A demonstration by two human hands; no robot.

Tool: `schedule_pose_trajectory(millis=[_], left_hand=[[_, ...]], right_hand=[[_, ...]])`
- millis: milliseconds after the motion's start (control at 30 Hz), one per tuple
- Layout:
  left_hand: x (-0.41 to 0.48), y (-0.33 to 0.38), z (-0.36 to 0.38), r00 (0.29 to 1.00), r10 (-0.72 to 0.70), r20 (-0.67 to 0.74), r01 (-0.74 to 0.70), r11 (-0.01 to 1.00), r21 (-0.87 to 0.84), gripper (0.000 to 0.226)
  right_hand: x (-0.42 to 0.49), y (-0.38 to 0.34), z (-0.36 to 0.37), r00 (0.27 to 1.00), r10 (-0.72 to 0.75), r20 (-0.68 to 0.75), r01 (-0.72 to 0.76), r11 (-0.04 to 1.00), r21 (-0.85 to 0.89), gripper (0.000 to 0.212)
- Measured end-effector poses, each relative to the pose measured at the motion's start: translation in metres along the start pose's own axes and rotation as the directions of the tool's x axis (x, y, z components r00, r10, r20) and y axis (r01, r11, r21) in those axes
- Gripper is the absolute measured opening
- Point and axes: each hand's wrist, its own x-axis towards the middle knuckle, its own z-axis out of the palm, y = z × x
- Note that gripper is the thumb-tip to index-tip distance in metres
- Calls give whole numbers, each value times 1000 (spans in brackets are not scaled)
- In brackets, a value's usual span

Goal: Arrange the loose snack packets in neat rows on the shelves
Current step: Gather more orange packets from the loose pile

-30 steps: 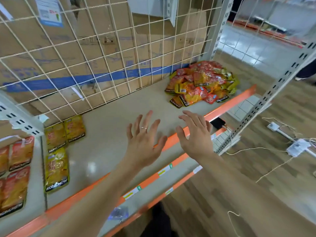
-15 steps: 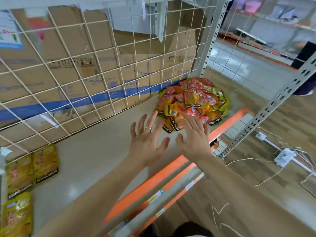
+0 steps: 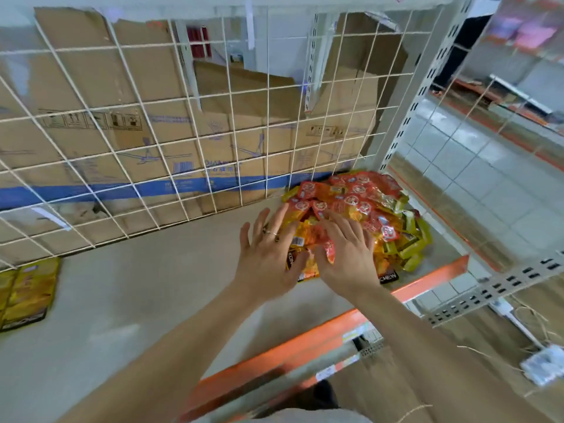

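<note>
Fingers (image 3: 264,219) of the left hand (image 3: 268,264) and right hand (image 3: 348,261) are spread straight over the near side of the loose packet pile (image 3: 363,199), gripping nothing. The pile lies unsorted behind the right end of the orange rail (image 3: 427,285), and only a few yellow packets (image 3: 27,288) lie in rows behind its left end, so most work seems left. Half a second ago both hands were short of the pile.

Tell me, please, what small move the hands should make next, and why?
Probably grip a few packets at the near edge of the pile. The left hand and right hand lie spread over it, gripping nothing, and only a few flat packets sit at the left end of the shelf.
</note>
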Motion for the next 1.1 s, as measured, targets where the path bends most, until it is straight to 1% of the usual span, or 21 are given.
schedule_pose_trajectory(millis=[100,233,333,467,533,667,767,900,1033,1100], left_hand=[[10,21,7,999,-39,-26,39,999,-2,70],[23,41,20,994,-79,-79,84,995,50,64],[30,52,26,986,-123,-110,131,989,65,67],[34,67,28,980,-162,-112,171,982,78,69],[34,71,30,980,-176,-91,184,979,89,68],[39,81,29,975,-215,-55,220,969,110,72],[44,90,26,973,-227,-46,231,967,106,75],[56,102,24,975,-221,-16,221,967,123,68],[71,110,25,967,-252,46,246,963,110,64],[77,112,26,965,-256,60,248,961,119,64]], right_hand=[[11,22,-6,998,-41,37,41,999,5,49],[23,47,-17,996,-84,41,82,996,39,50],[31,63,-24,990,-134,44,132,990,41,47],[35,79,-30,985,-167,42,165,985,55,46],[37,86,-32,984,-170,43,168,984,50,47],[44,102,-40,986,-159,51,156,986,55,51],[50,112,-44,990,-134,52,130,988,81,49],[59,124,-50,993,-111,37,109,993,51,51],[71,135,-54,994,-65,91,65,998,11,57],[76,143,-54,994,-40,100,41,999,-10,55]])
